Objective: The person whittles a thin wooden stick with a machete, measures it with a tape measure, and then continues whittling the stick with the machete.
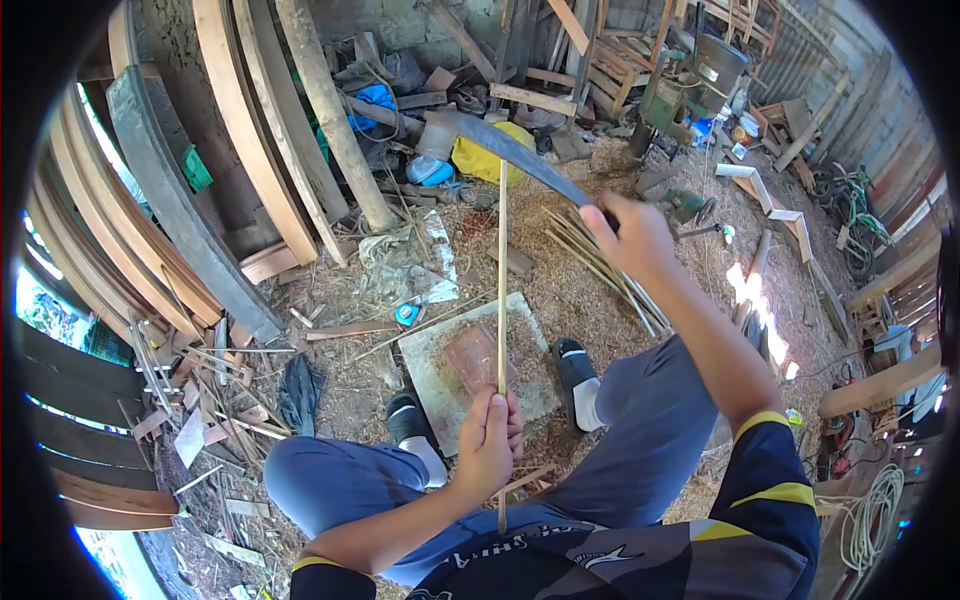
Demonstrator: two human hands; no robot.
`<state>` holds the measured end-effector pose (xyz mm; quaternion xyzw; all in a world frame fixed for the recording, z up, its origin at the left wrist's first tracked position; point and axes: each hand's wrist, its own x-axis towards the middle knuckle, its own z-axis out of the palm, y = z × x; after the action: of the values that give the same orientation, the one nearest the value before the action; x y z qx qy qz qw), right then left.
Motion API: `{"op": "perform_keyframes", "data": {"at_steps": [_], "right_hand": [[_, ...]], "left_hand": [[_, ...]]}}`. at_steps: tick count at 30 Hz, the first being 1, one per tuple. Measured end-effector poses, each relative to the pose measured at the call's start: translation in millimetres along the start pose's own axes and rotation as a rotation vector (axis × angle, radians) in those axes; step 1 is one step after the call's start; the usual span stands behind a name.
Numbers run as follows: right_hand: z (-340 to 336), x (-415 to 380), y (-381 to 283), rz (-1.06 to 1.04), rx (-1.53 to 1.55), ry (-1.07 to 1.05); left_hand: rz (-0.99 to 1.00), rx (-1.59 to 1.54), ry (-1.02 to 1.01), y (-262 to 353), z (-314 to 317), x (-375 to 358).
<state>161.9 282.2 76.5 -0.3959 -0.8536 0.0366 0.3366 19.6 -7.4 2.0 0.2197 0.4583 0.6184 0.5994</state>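
My left hand (490, 440) is wrapped around a long thin bamboo stick (502, 280), which stands nearly upright between my legs. In my right hand (632, 235) is a machete (520, 155), gripped at its handle, with the dark curved blade pointing to the upper left. The blade passes over the stick's top end in this view, and the right hand is slightly blurred. Below the stick lies a reddish-brown block (470, 358) on a pale flat slab (535, 400), between my two feet.
Several bamboo sticks (605, 275) lie on the shavings to the right. A blue tape measure (407, 313) and plastic sheet (435, 265) are left of the slab. Long boards (250, 130) lean at the left, and a yellow sack (490, 155) sits behind.
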Motion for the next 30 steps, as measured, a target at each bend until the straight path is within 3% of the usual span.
{"op": "perform_keyframes", "data": {"at_steps": [3, 10, 13, 16, 19, 22, 26, 29, 30], "right_hand": [[5, -24, -25, 0.135, 0.257, -0.059], [17, -31, -21, 0.338, 0.523, -0.052], [9, -40, -24, 0.177, 0.506, -0.101], [1, -48, -47, -0.276, 0.334, -0.119], [13, -60, -53, -0.602, 0.237, -0.201], [25, -69, -59, -0.742, 0.222, -0.241], [24, -60, -60, -0.796, 0.190, -0.220], [21, -40, -42, -0.675, 0.027, -0.222], [23, -28, -35, -0.501, 0.008, -0.124]], "left_hand": [[0.034, 0.016, -0.032, 2, 0, -7], [0.023, -0.060, -0.038, 0, -5, -3], [-0.006, -0.034, 0.021, 0, -5, 2], [0.019, 0.043, 0.029, 1, -3, 6], [0.019, 0.001, 0.020, 6, -1, 7], [0.020, -0.047, -0.021, 3, -5, 8], [0.029, -0.026, -0.005, -2, -6, 6], [-0.014, -0.048, -0.023, 3, -4, -2], [-0.045, -0.062, -0.029, -1, -7, -4]]}}
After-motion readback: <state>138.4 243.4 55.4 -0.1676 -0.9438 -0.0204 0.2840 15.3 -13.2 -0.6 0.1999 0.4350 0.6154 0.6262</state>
